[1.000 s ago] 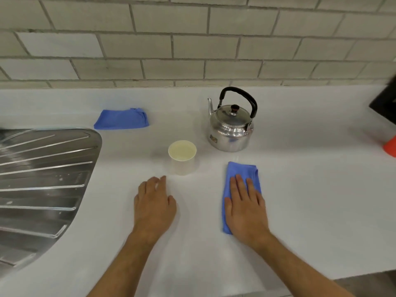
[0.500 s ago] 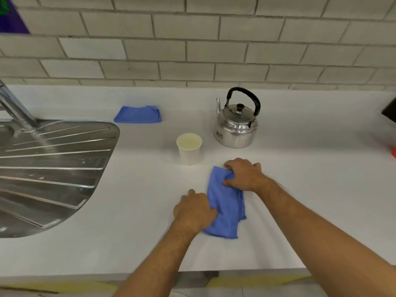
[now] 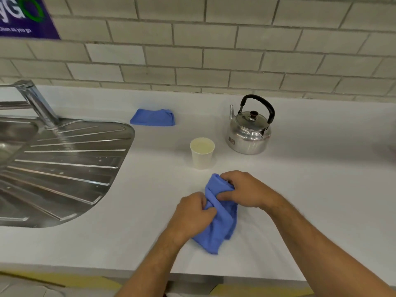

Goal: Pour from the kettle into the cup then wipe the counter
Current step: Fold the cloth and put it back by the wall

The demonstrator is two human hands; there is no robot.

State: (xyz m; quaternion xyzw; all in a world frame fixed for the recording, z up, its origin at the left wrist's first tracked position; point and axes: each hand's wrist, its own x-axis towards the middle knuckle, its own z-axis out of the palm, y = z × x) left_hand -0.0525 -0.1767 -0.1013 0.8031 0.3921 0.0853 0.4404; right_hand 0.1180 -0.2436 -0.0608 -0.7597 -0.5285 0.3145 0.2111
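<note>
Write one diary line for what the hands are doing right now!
left hand: grips crumpled blue cloth | right hand: grips same cloth | white paper cup: upright | silver metal kettle: on counter

Bright even light, soft shadows, edges bowed w/ wide-angle, slight blur.

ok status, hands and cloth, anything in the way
Left hand and right hand both gripping the blue cloth on the counter. Cup just behind it, kettle further back.
</note>
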